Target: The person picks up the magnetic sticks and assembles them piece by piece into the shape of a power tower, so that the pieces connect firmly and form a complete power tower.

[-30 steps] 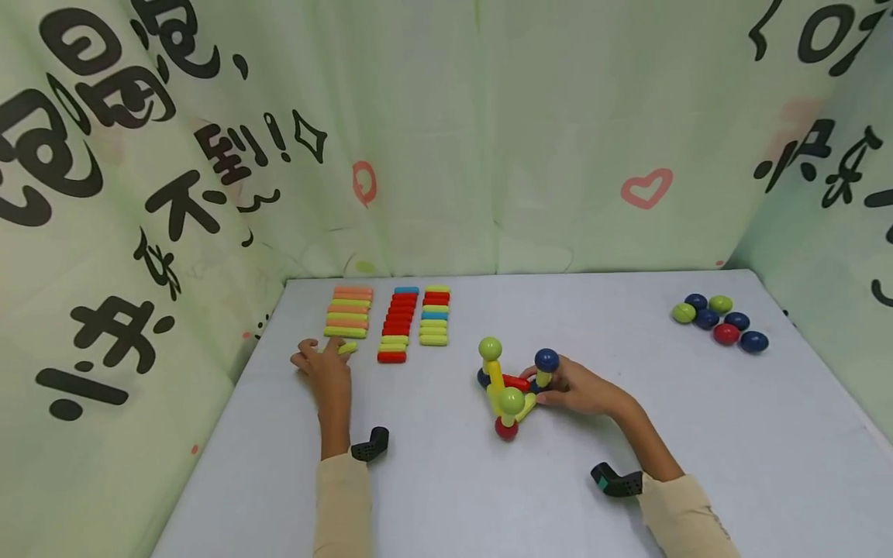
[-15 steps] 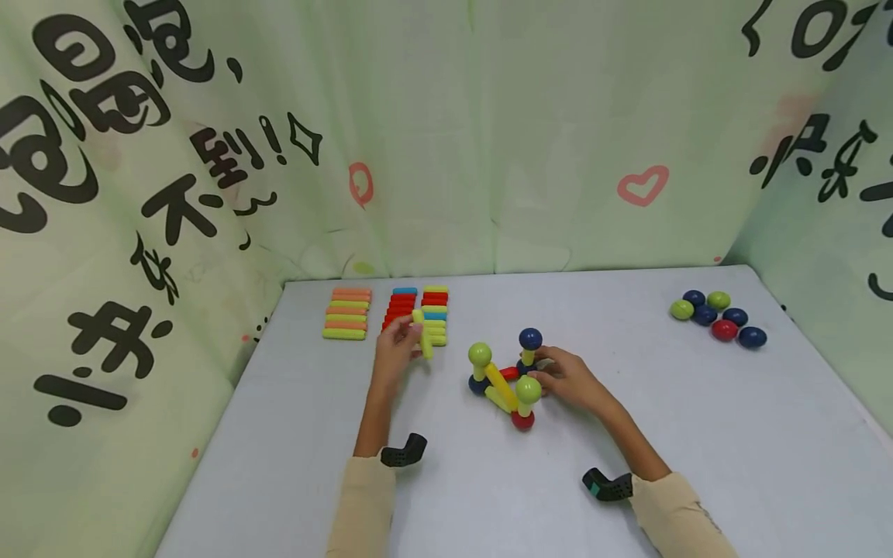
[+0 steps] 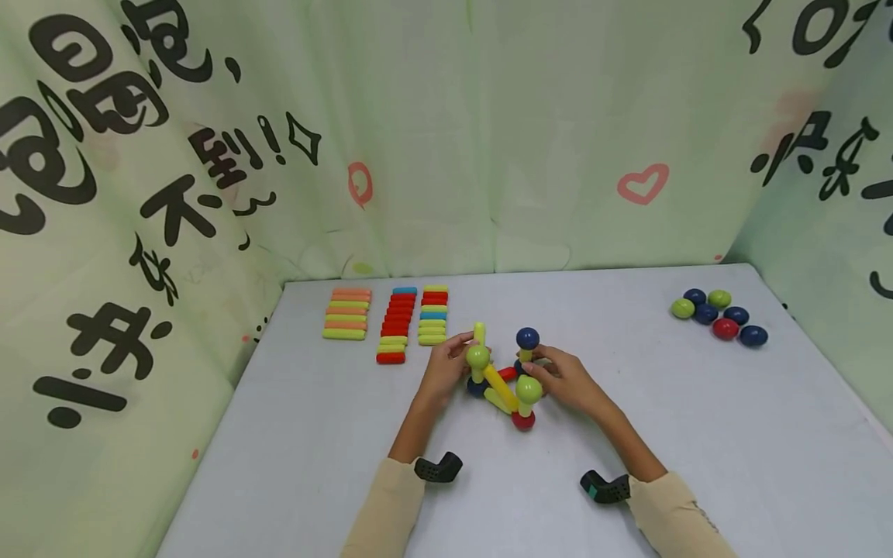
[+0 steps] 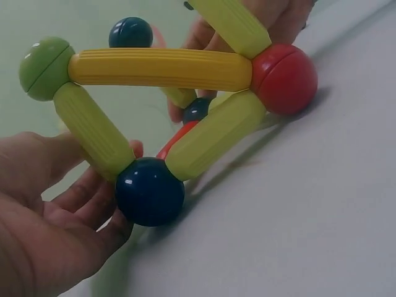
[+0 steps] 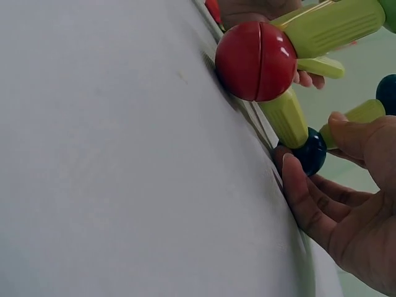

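My left hand [image 3: 445,370] pinched a lime stick [image 3: 479,333]; my right hand [image 3: 568,378] gripped the frame [image 3: 501,387] at far right. Brushing the left green ball [image 3: 477,357] might have dislodged it.

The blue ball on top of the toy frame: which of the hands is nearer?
Right. The right hand holds the toy frame just below that blue ball; the left hand is farther, at its other side, beside a raised green ball.

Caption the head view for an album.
Left hand holds a green rod, right hand grips a toy frame; more balls lie at right.
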Motion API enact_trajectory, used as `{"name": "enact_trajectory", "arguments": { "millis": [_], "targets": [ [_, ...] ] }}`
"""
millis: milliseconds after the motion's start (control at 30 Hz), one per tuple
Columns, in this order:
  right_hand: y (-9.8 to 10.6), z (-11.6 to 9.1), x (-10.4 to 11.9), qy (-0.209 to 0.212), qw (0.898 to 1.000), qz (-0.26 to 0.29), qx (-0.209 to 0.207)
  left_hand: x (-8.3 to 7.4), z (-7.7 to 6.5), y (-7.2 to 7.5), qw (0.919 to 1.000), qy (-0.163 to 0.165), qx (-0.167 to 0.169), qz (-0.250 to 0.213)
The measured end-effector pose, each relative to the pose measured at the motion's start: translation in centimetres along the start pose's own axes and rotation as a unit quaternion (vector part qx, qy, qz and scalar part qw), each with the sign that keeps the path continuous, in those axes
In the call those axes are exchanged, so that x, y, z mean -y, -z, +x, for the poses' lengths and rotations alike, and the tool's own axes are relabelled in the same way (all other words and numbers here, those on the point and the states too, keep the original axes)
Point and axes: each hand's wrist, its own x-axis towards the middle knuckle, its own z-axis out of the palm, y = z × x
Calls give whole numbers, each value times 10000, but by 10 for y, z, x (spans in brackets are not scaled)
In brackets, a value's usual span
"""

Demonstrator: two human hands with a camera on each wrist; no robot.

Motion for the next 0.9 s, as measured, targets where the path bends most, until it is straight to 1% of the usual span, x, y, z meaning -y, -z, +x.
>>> {"name": "enact_trajectory", "arguments": {
  "millis": [133,233,433,500,633,767,833,900],
  "targets": [
    [-1,1,1,-49,9999,-81,-78,1,-1,-2,9984,124,482,277],
    [-2,1,0,-57,9997,-156,-151,0,-2,-2,9968,156,656,429],
    [-6,1,3,-17,9982,-491,-348,2,-2,-1,9964,358,555,539],
    [-7,1,4,-39,9973,-612,-401,2,-2,-1,9958,383,562,613],
    [-8,1,5,-127,9968,-654,-437,2,-3,-1,9953,400,633,612],
    [-7,1,8,-182,9967,-667,-425,0,-5,0,9946,372,745,620],
    [-6,1,8,-227,9969,-676,-338,-1,-5,1,9940,260,829,657],
    [-3,1,7,-228,9977,-615,-157,-3,-5,4,9946,124,808,633]
  ]
}}
